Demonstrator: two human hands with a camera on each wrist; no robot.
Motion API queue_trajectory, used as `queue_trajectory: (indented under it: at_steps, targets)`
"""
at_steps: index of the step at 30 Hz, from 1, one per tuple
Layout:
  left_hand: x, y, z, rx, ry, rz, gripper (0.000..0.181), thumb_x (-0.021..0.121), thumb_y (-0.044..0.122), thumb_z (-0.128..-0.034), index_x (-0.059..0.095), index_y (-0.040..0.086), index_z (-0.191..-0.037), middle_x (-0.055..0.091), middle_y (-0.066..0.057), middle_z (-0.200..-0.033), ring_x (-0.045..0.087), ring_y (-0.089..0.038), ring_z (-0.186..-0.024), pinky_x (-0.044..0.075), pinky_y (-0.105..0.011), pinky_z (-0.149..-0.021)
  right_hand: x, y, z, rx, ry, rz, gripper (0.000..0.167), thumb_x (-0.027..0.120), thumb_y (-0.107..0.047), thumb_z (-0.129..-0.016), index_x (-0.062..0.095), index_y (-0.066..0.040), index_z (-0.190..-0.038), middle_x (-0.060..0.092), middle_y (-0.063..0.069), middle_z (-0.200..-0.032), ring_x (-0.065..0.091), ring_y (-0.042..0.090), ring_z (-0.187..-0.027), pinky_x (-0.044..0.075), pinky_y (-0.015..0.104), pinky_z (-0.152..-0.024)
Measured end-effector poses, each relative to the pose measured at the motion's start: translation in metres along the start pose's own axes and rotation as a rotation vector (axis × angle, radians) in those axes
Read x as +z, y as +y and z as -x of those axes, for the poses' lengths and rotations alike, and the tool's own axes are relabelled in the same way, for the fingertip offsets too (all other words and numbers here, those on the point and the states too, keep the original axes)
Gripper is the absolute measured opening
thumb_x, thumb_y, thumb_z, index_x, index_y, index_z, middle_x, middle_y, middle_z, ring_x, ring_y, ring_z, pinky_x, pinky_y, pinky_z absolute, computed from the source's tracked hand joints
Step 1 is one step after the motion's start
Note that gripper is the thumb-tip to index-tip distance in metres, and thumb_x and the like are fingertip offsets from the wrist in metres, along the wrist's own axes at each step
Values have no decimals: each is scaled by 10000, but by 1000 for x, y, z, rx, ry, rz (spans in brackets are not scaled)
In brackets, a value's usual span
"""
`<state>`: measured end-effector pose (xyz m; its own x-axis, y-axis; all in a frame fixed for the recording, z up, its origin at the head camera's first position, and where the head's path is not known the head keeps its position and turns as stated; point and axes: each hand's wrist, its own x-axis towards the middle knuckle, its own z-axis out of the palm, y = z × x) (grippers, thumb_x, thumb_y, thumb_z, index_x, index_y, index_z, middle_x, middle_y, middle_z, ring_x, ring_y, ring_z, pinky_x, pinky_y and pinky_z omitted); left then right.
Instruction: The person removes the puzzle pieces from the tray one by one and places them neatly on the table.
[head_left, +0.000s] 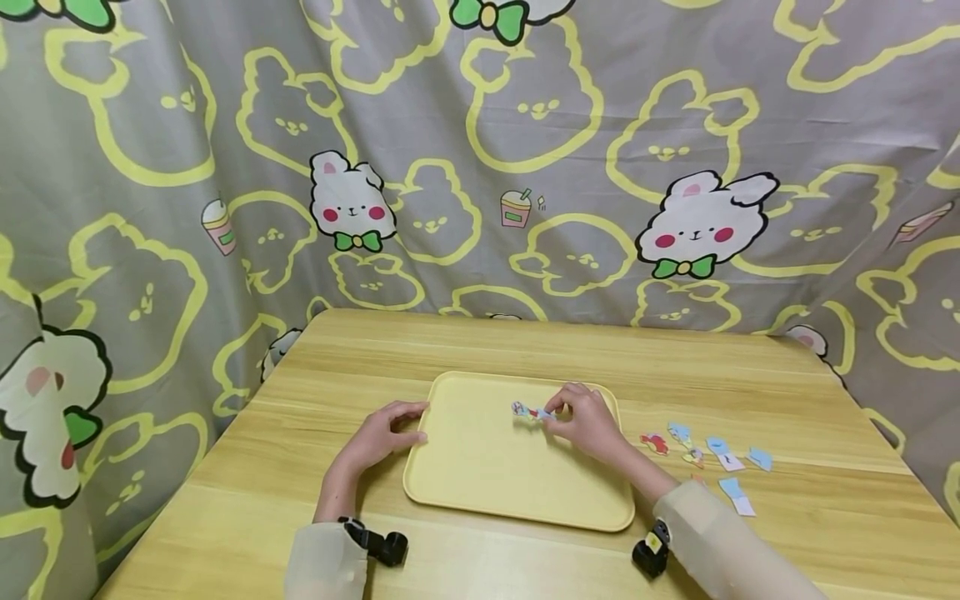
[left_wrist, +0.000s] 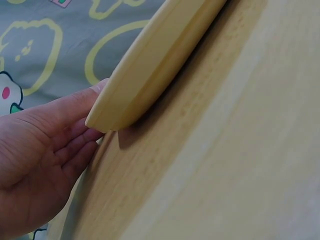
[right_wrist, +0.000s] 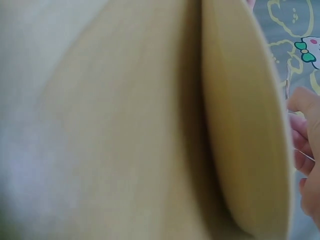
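Observation:
A pale yellow tray (head_left: 480,475) lies on the wooden table. My left hand (head_left: 384,435) holds its left rim, the thumb and fingertips meeting the edge; the left wrist view shows this hand (left_wrist: 45,155) against the tray corner (left_wrist: 135,80). Over the far right part of the tray, my right hand (head_left: 587,423) pinches a small colourful paper piece (head_left: 529,412) between thumb and fingers. Its picture is too small to make out. In the right wrist view that hand (right_wrist: 307,135) appears at the right edge, beyond the tray (right_wrist: 250,125).
Right of the tray, several paper pieces lie loose: a red one (head_left: 655,443), a blue one (head_left: 760,458) and a blue-and-white one (head_left: 737,497) among them. A patterned curtain (head_left: 450,167) hangs behind the table (head_left: 525,342).

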<state>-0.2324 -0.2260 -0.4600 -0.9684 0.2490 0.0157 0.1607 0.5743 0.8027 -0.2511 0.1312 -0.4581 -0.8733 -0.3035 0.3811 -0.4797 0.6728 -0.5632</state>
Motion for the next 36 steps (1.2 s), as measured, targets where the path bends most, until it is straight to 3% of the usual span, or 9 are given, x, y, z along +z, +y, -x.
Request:
queue_trajectory:
  at_steps: [10,24,36]
  targets:
    - [0,0,0,-25,-6,-4,527,749,246,-868,593,124,-1356,566,-124,-1402,492,-338,-1340,359,-514,-1153,-6,4,5,-9,17,28,86,786,-162,-787,703,-179,-794,596,-42,-763,487,123,-705,339,346,-809]
    - [-1,3,1,-12,-9,-8,520,736,245,-880,587,103,-1357,565,-143,-1401,491,-349,-1342,364,-519,-1149,-17,6,14,-19,19,45,95,784,-169,-779,692,-178,-801,590,-49,-764,483,118,-721,347,367,-823]
    - [0,3,2,-21,-9,-24,530,731,253,-883,578,109,-1369,563,-143,-1404,494,-354,-1337,365,-521,-1147,-24,11,24,-27,60,40,123,796,-162,-764,677,-189,-778,571,-51,-750,463,118,-714,301,300,-754]
